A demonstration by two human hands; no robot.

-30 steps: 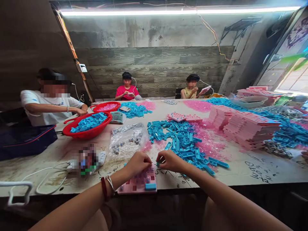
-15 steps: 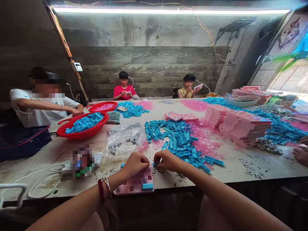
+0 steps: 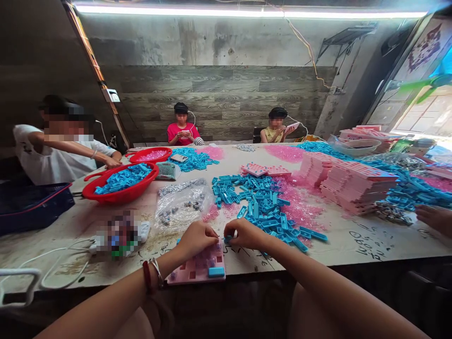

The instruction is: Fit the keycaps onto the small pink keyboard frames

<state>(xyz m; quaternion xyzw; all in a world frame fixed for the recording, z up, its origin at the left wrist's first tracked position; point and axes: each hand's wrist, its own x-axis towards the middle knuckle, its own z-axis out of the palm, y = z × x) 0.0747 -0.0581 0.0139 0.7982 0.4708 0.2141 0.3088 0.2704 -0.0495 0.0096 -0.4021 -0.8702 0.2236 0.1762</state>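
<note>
A pink plastic board (image 3: pixel 181 277) with square recesses lies at the table's near edge. One blue plastic piece (image 3: pixel 216 272) sits at its near right corner, and clear purplish bits are in its middle. My left hand (image 3: pixel 198 239) is over the board's far part, thumb and fingertips pinched together; whatever is between them is too small to make out. Just right of the board, my right hand (image 3: pixel 245 234) is closed on a blue plastic piece (image 3: pixel 228 238), mostly covered by the fingers. The fingertips of both hands are close together but apart.
Loose blue pieces (image 3: pixel 263 207) and pink clear bits (image 3: pixel 303 212) lie beyond my right hand. Pink boards (image 3: pixel 356 186) are stacked at right. A plastic bag (image 3: pixel 183 202) and red basket (image 3: pixel 141 188) stand left. Co-workers sit around the table; another person's hand (image 3: pixel 436 219) shows far right.
My hands and the board have barely moved. At the far right, the other person's hand has come further into view. The co-worker at left leans lower.
</note>
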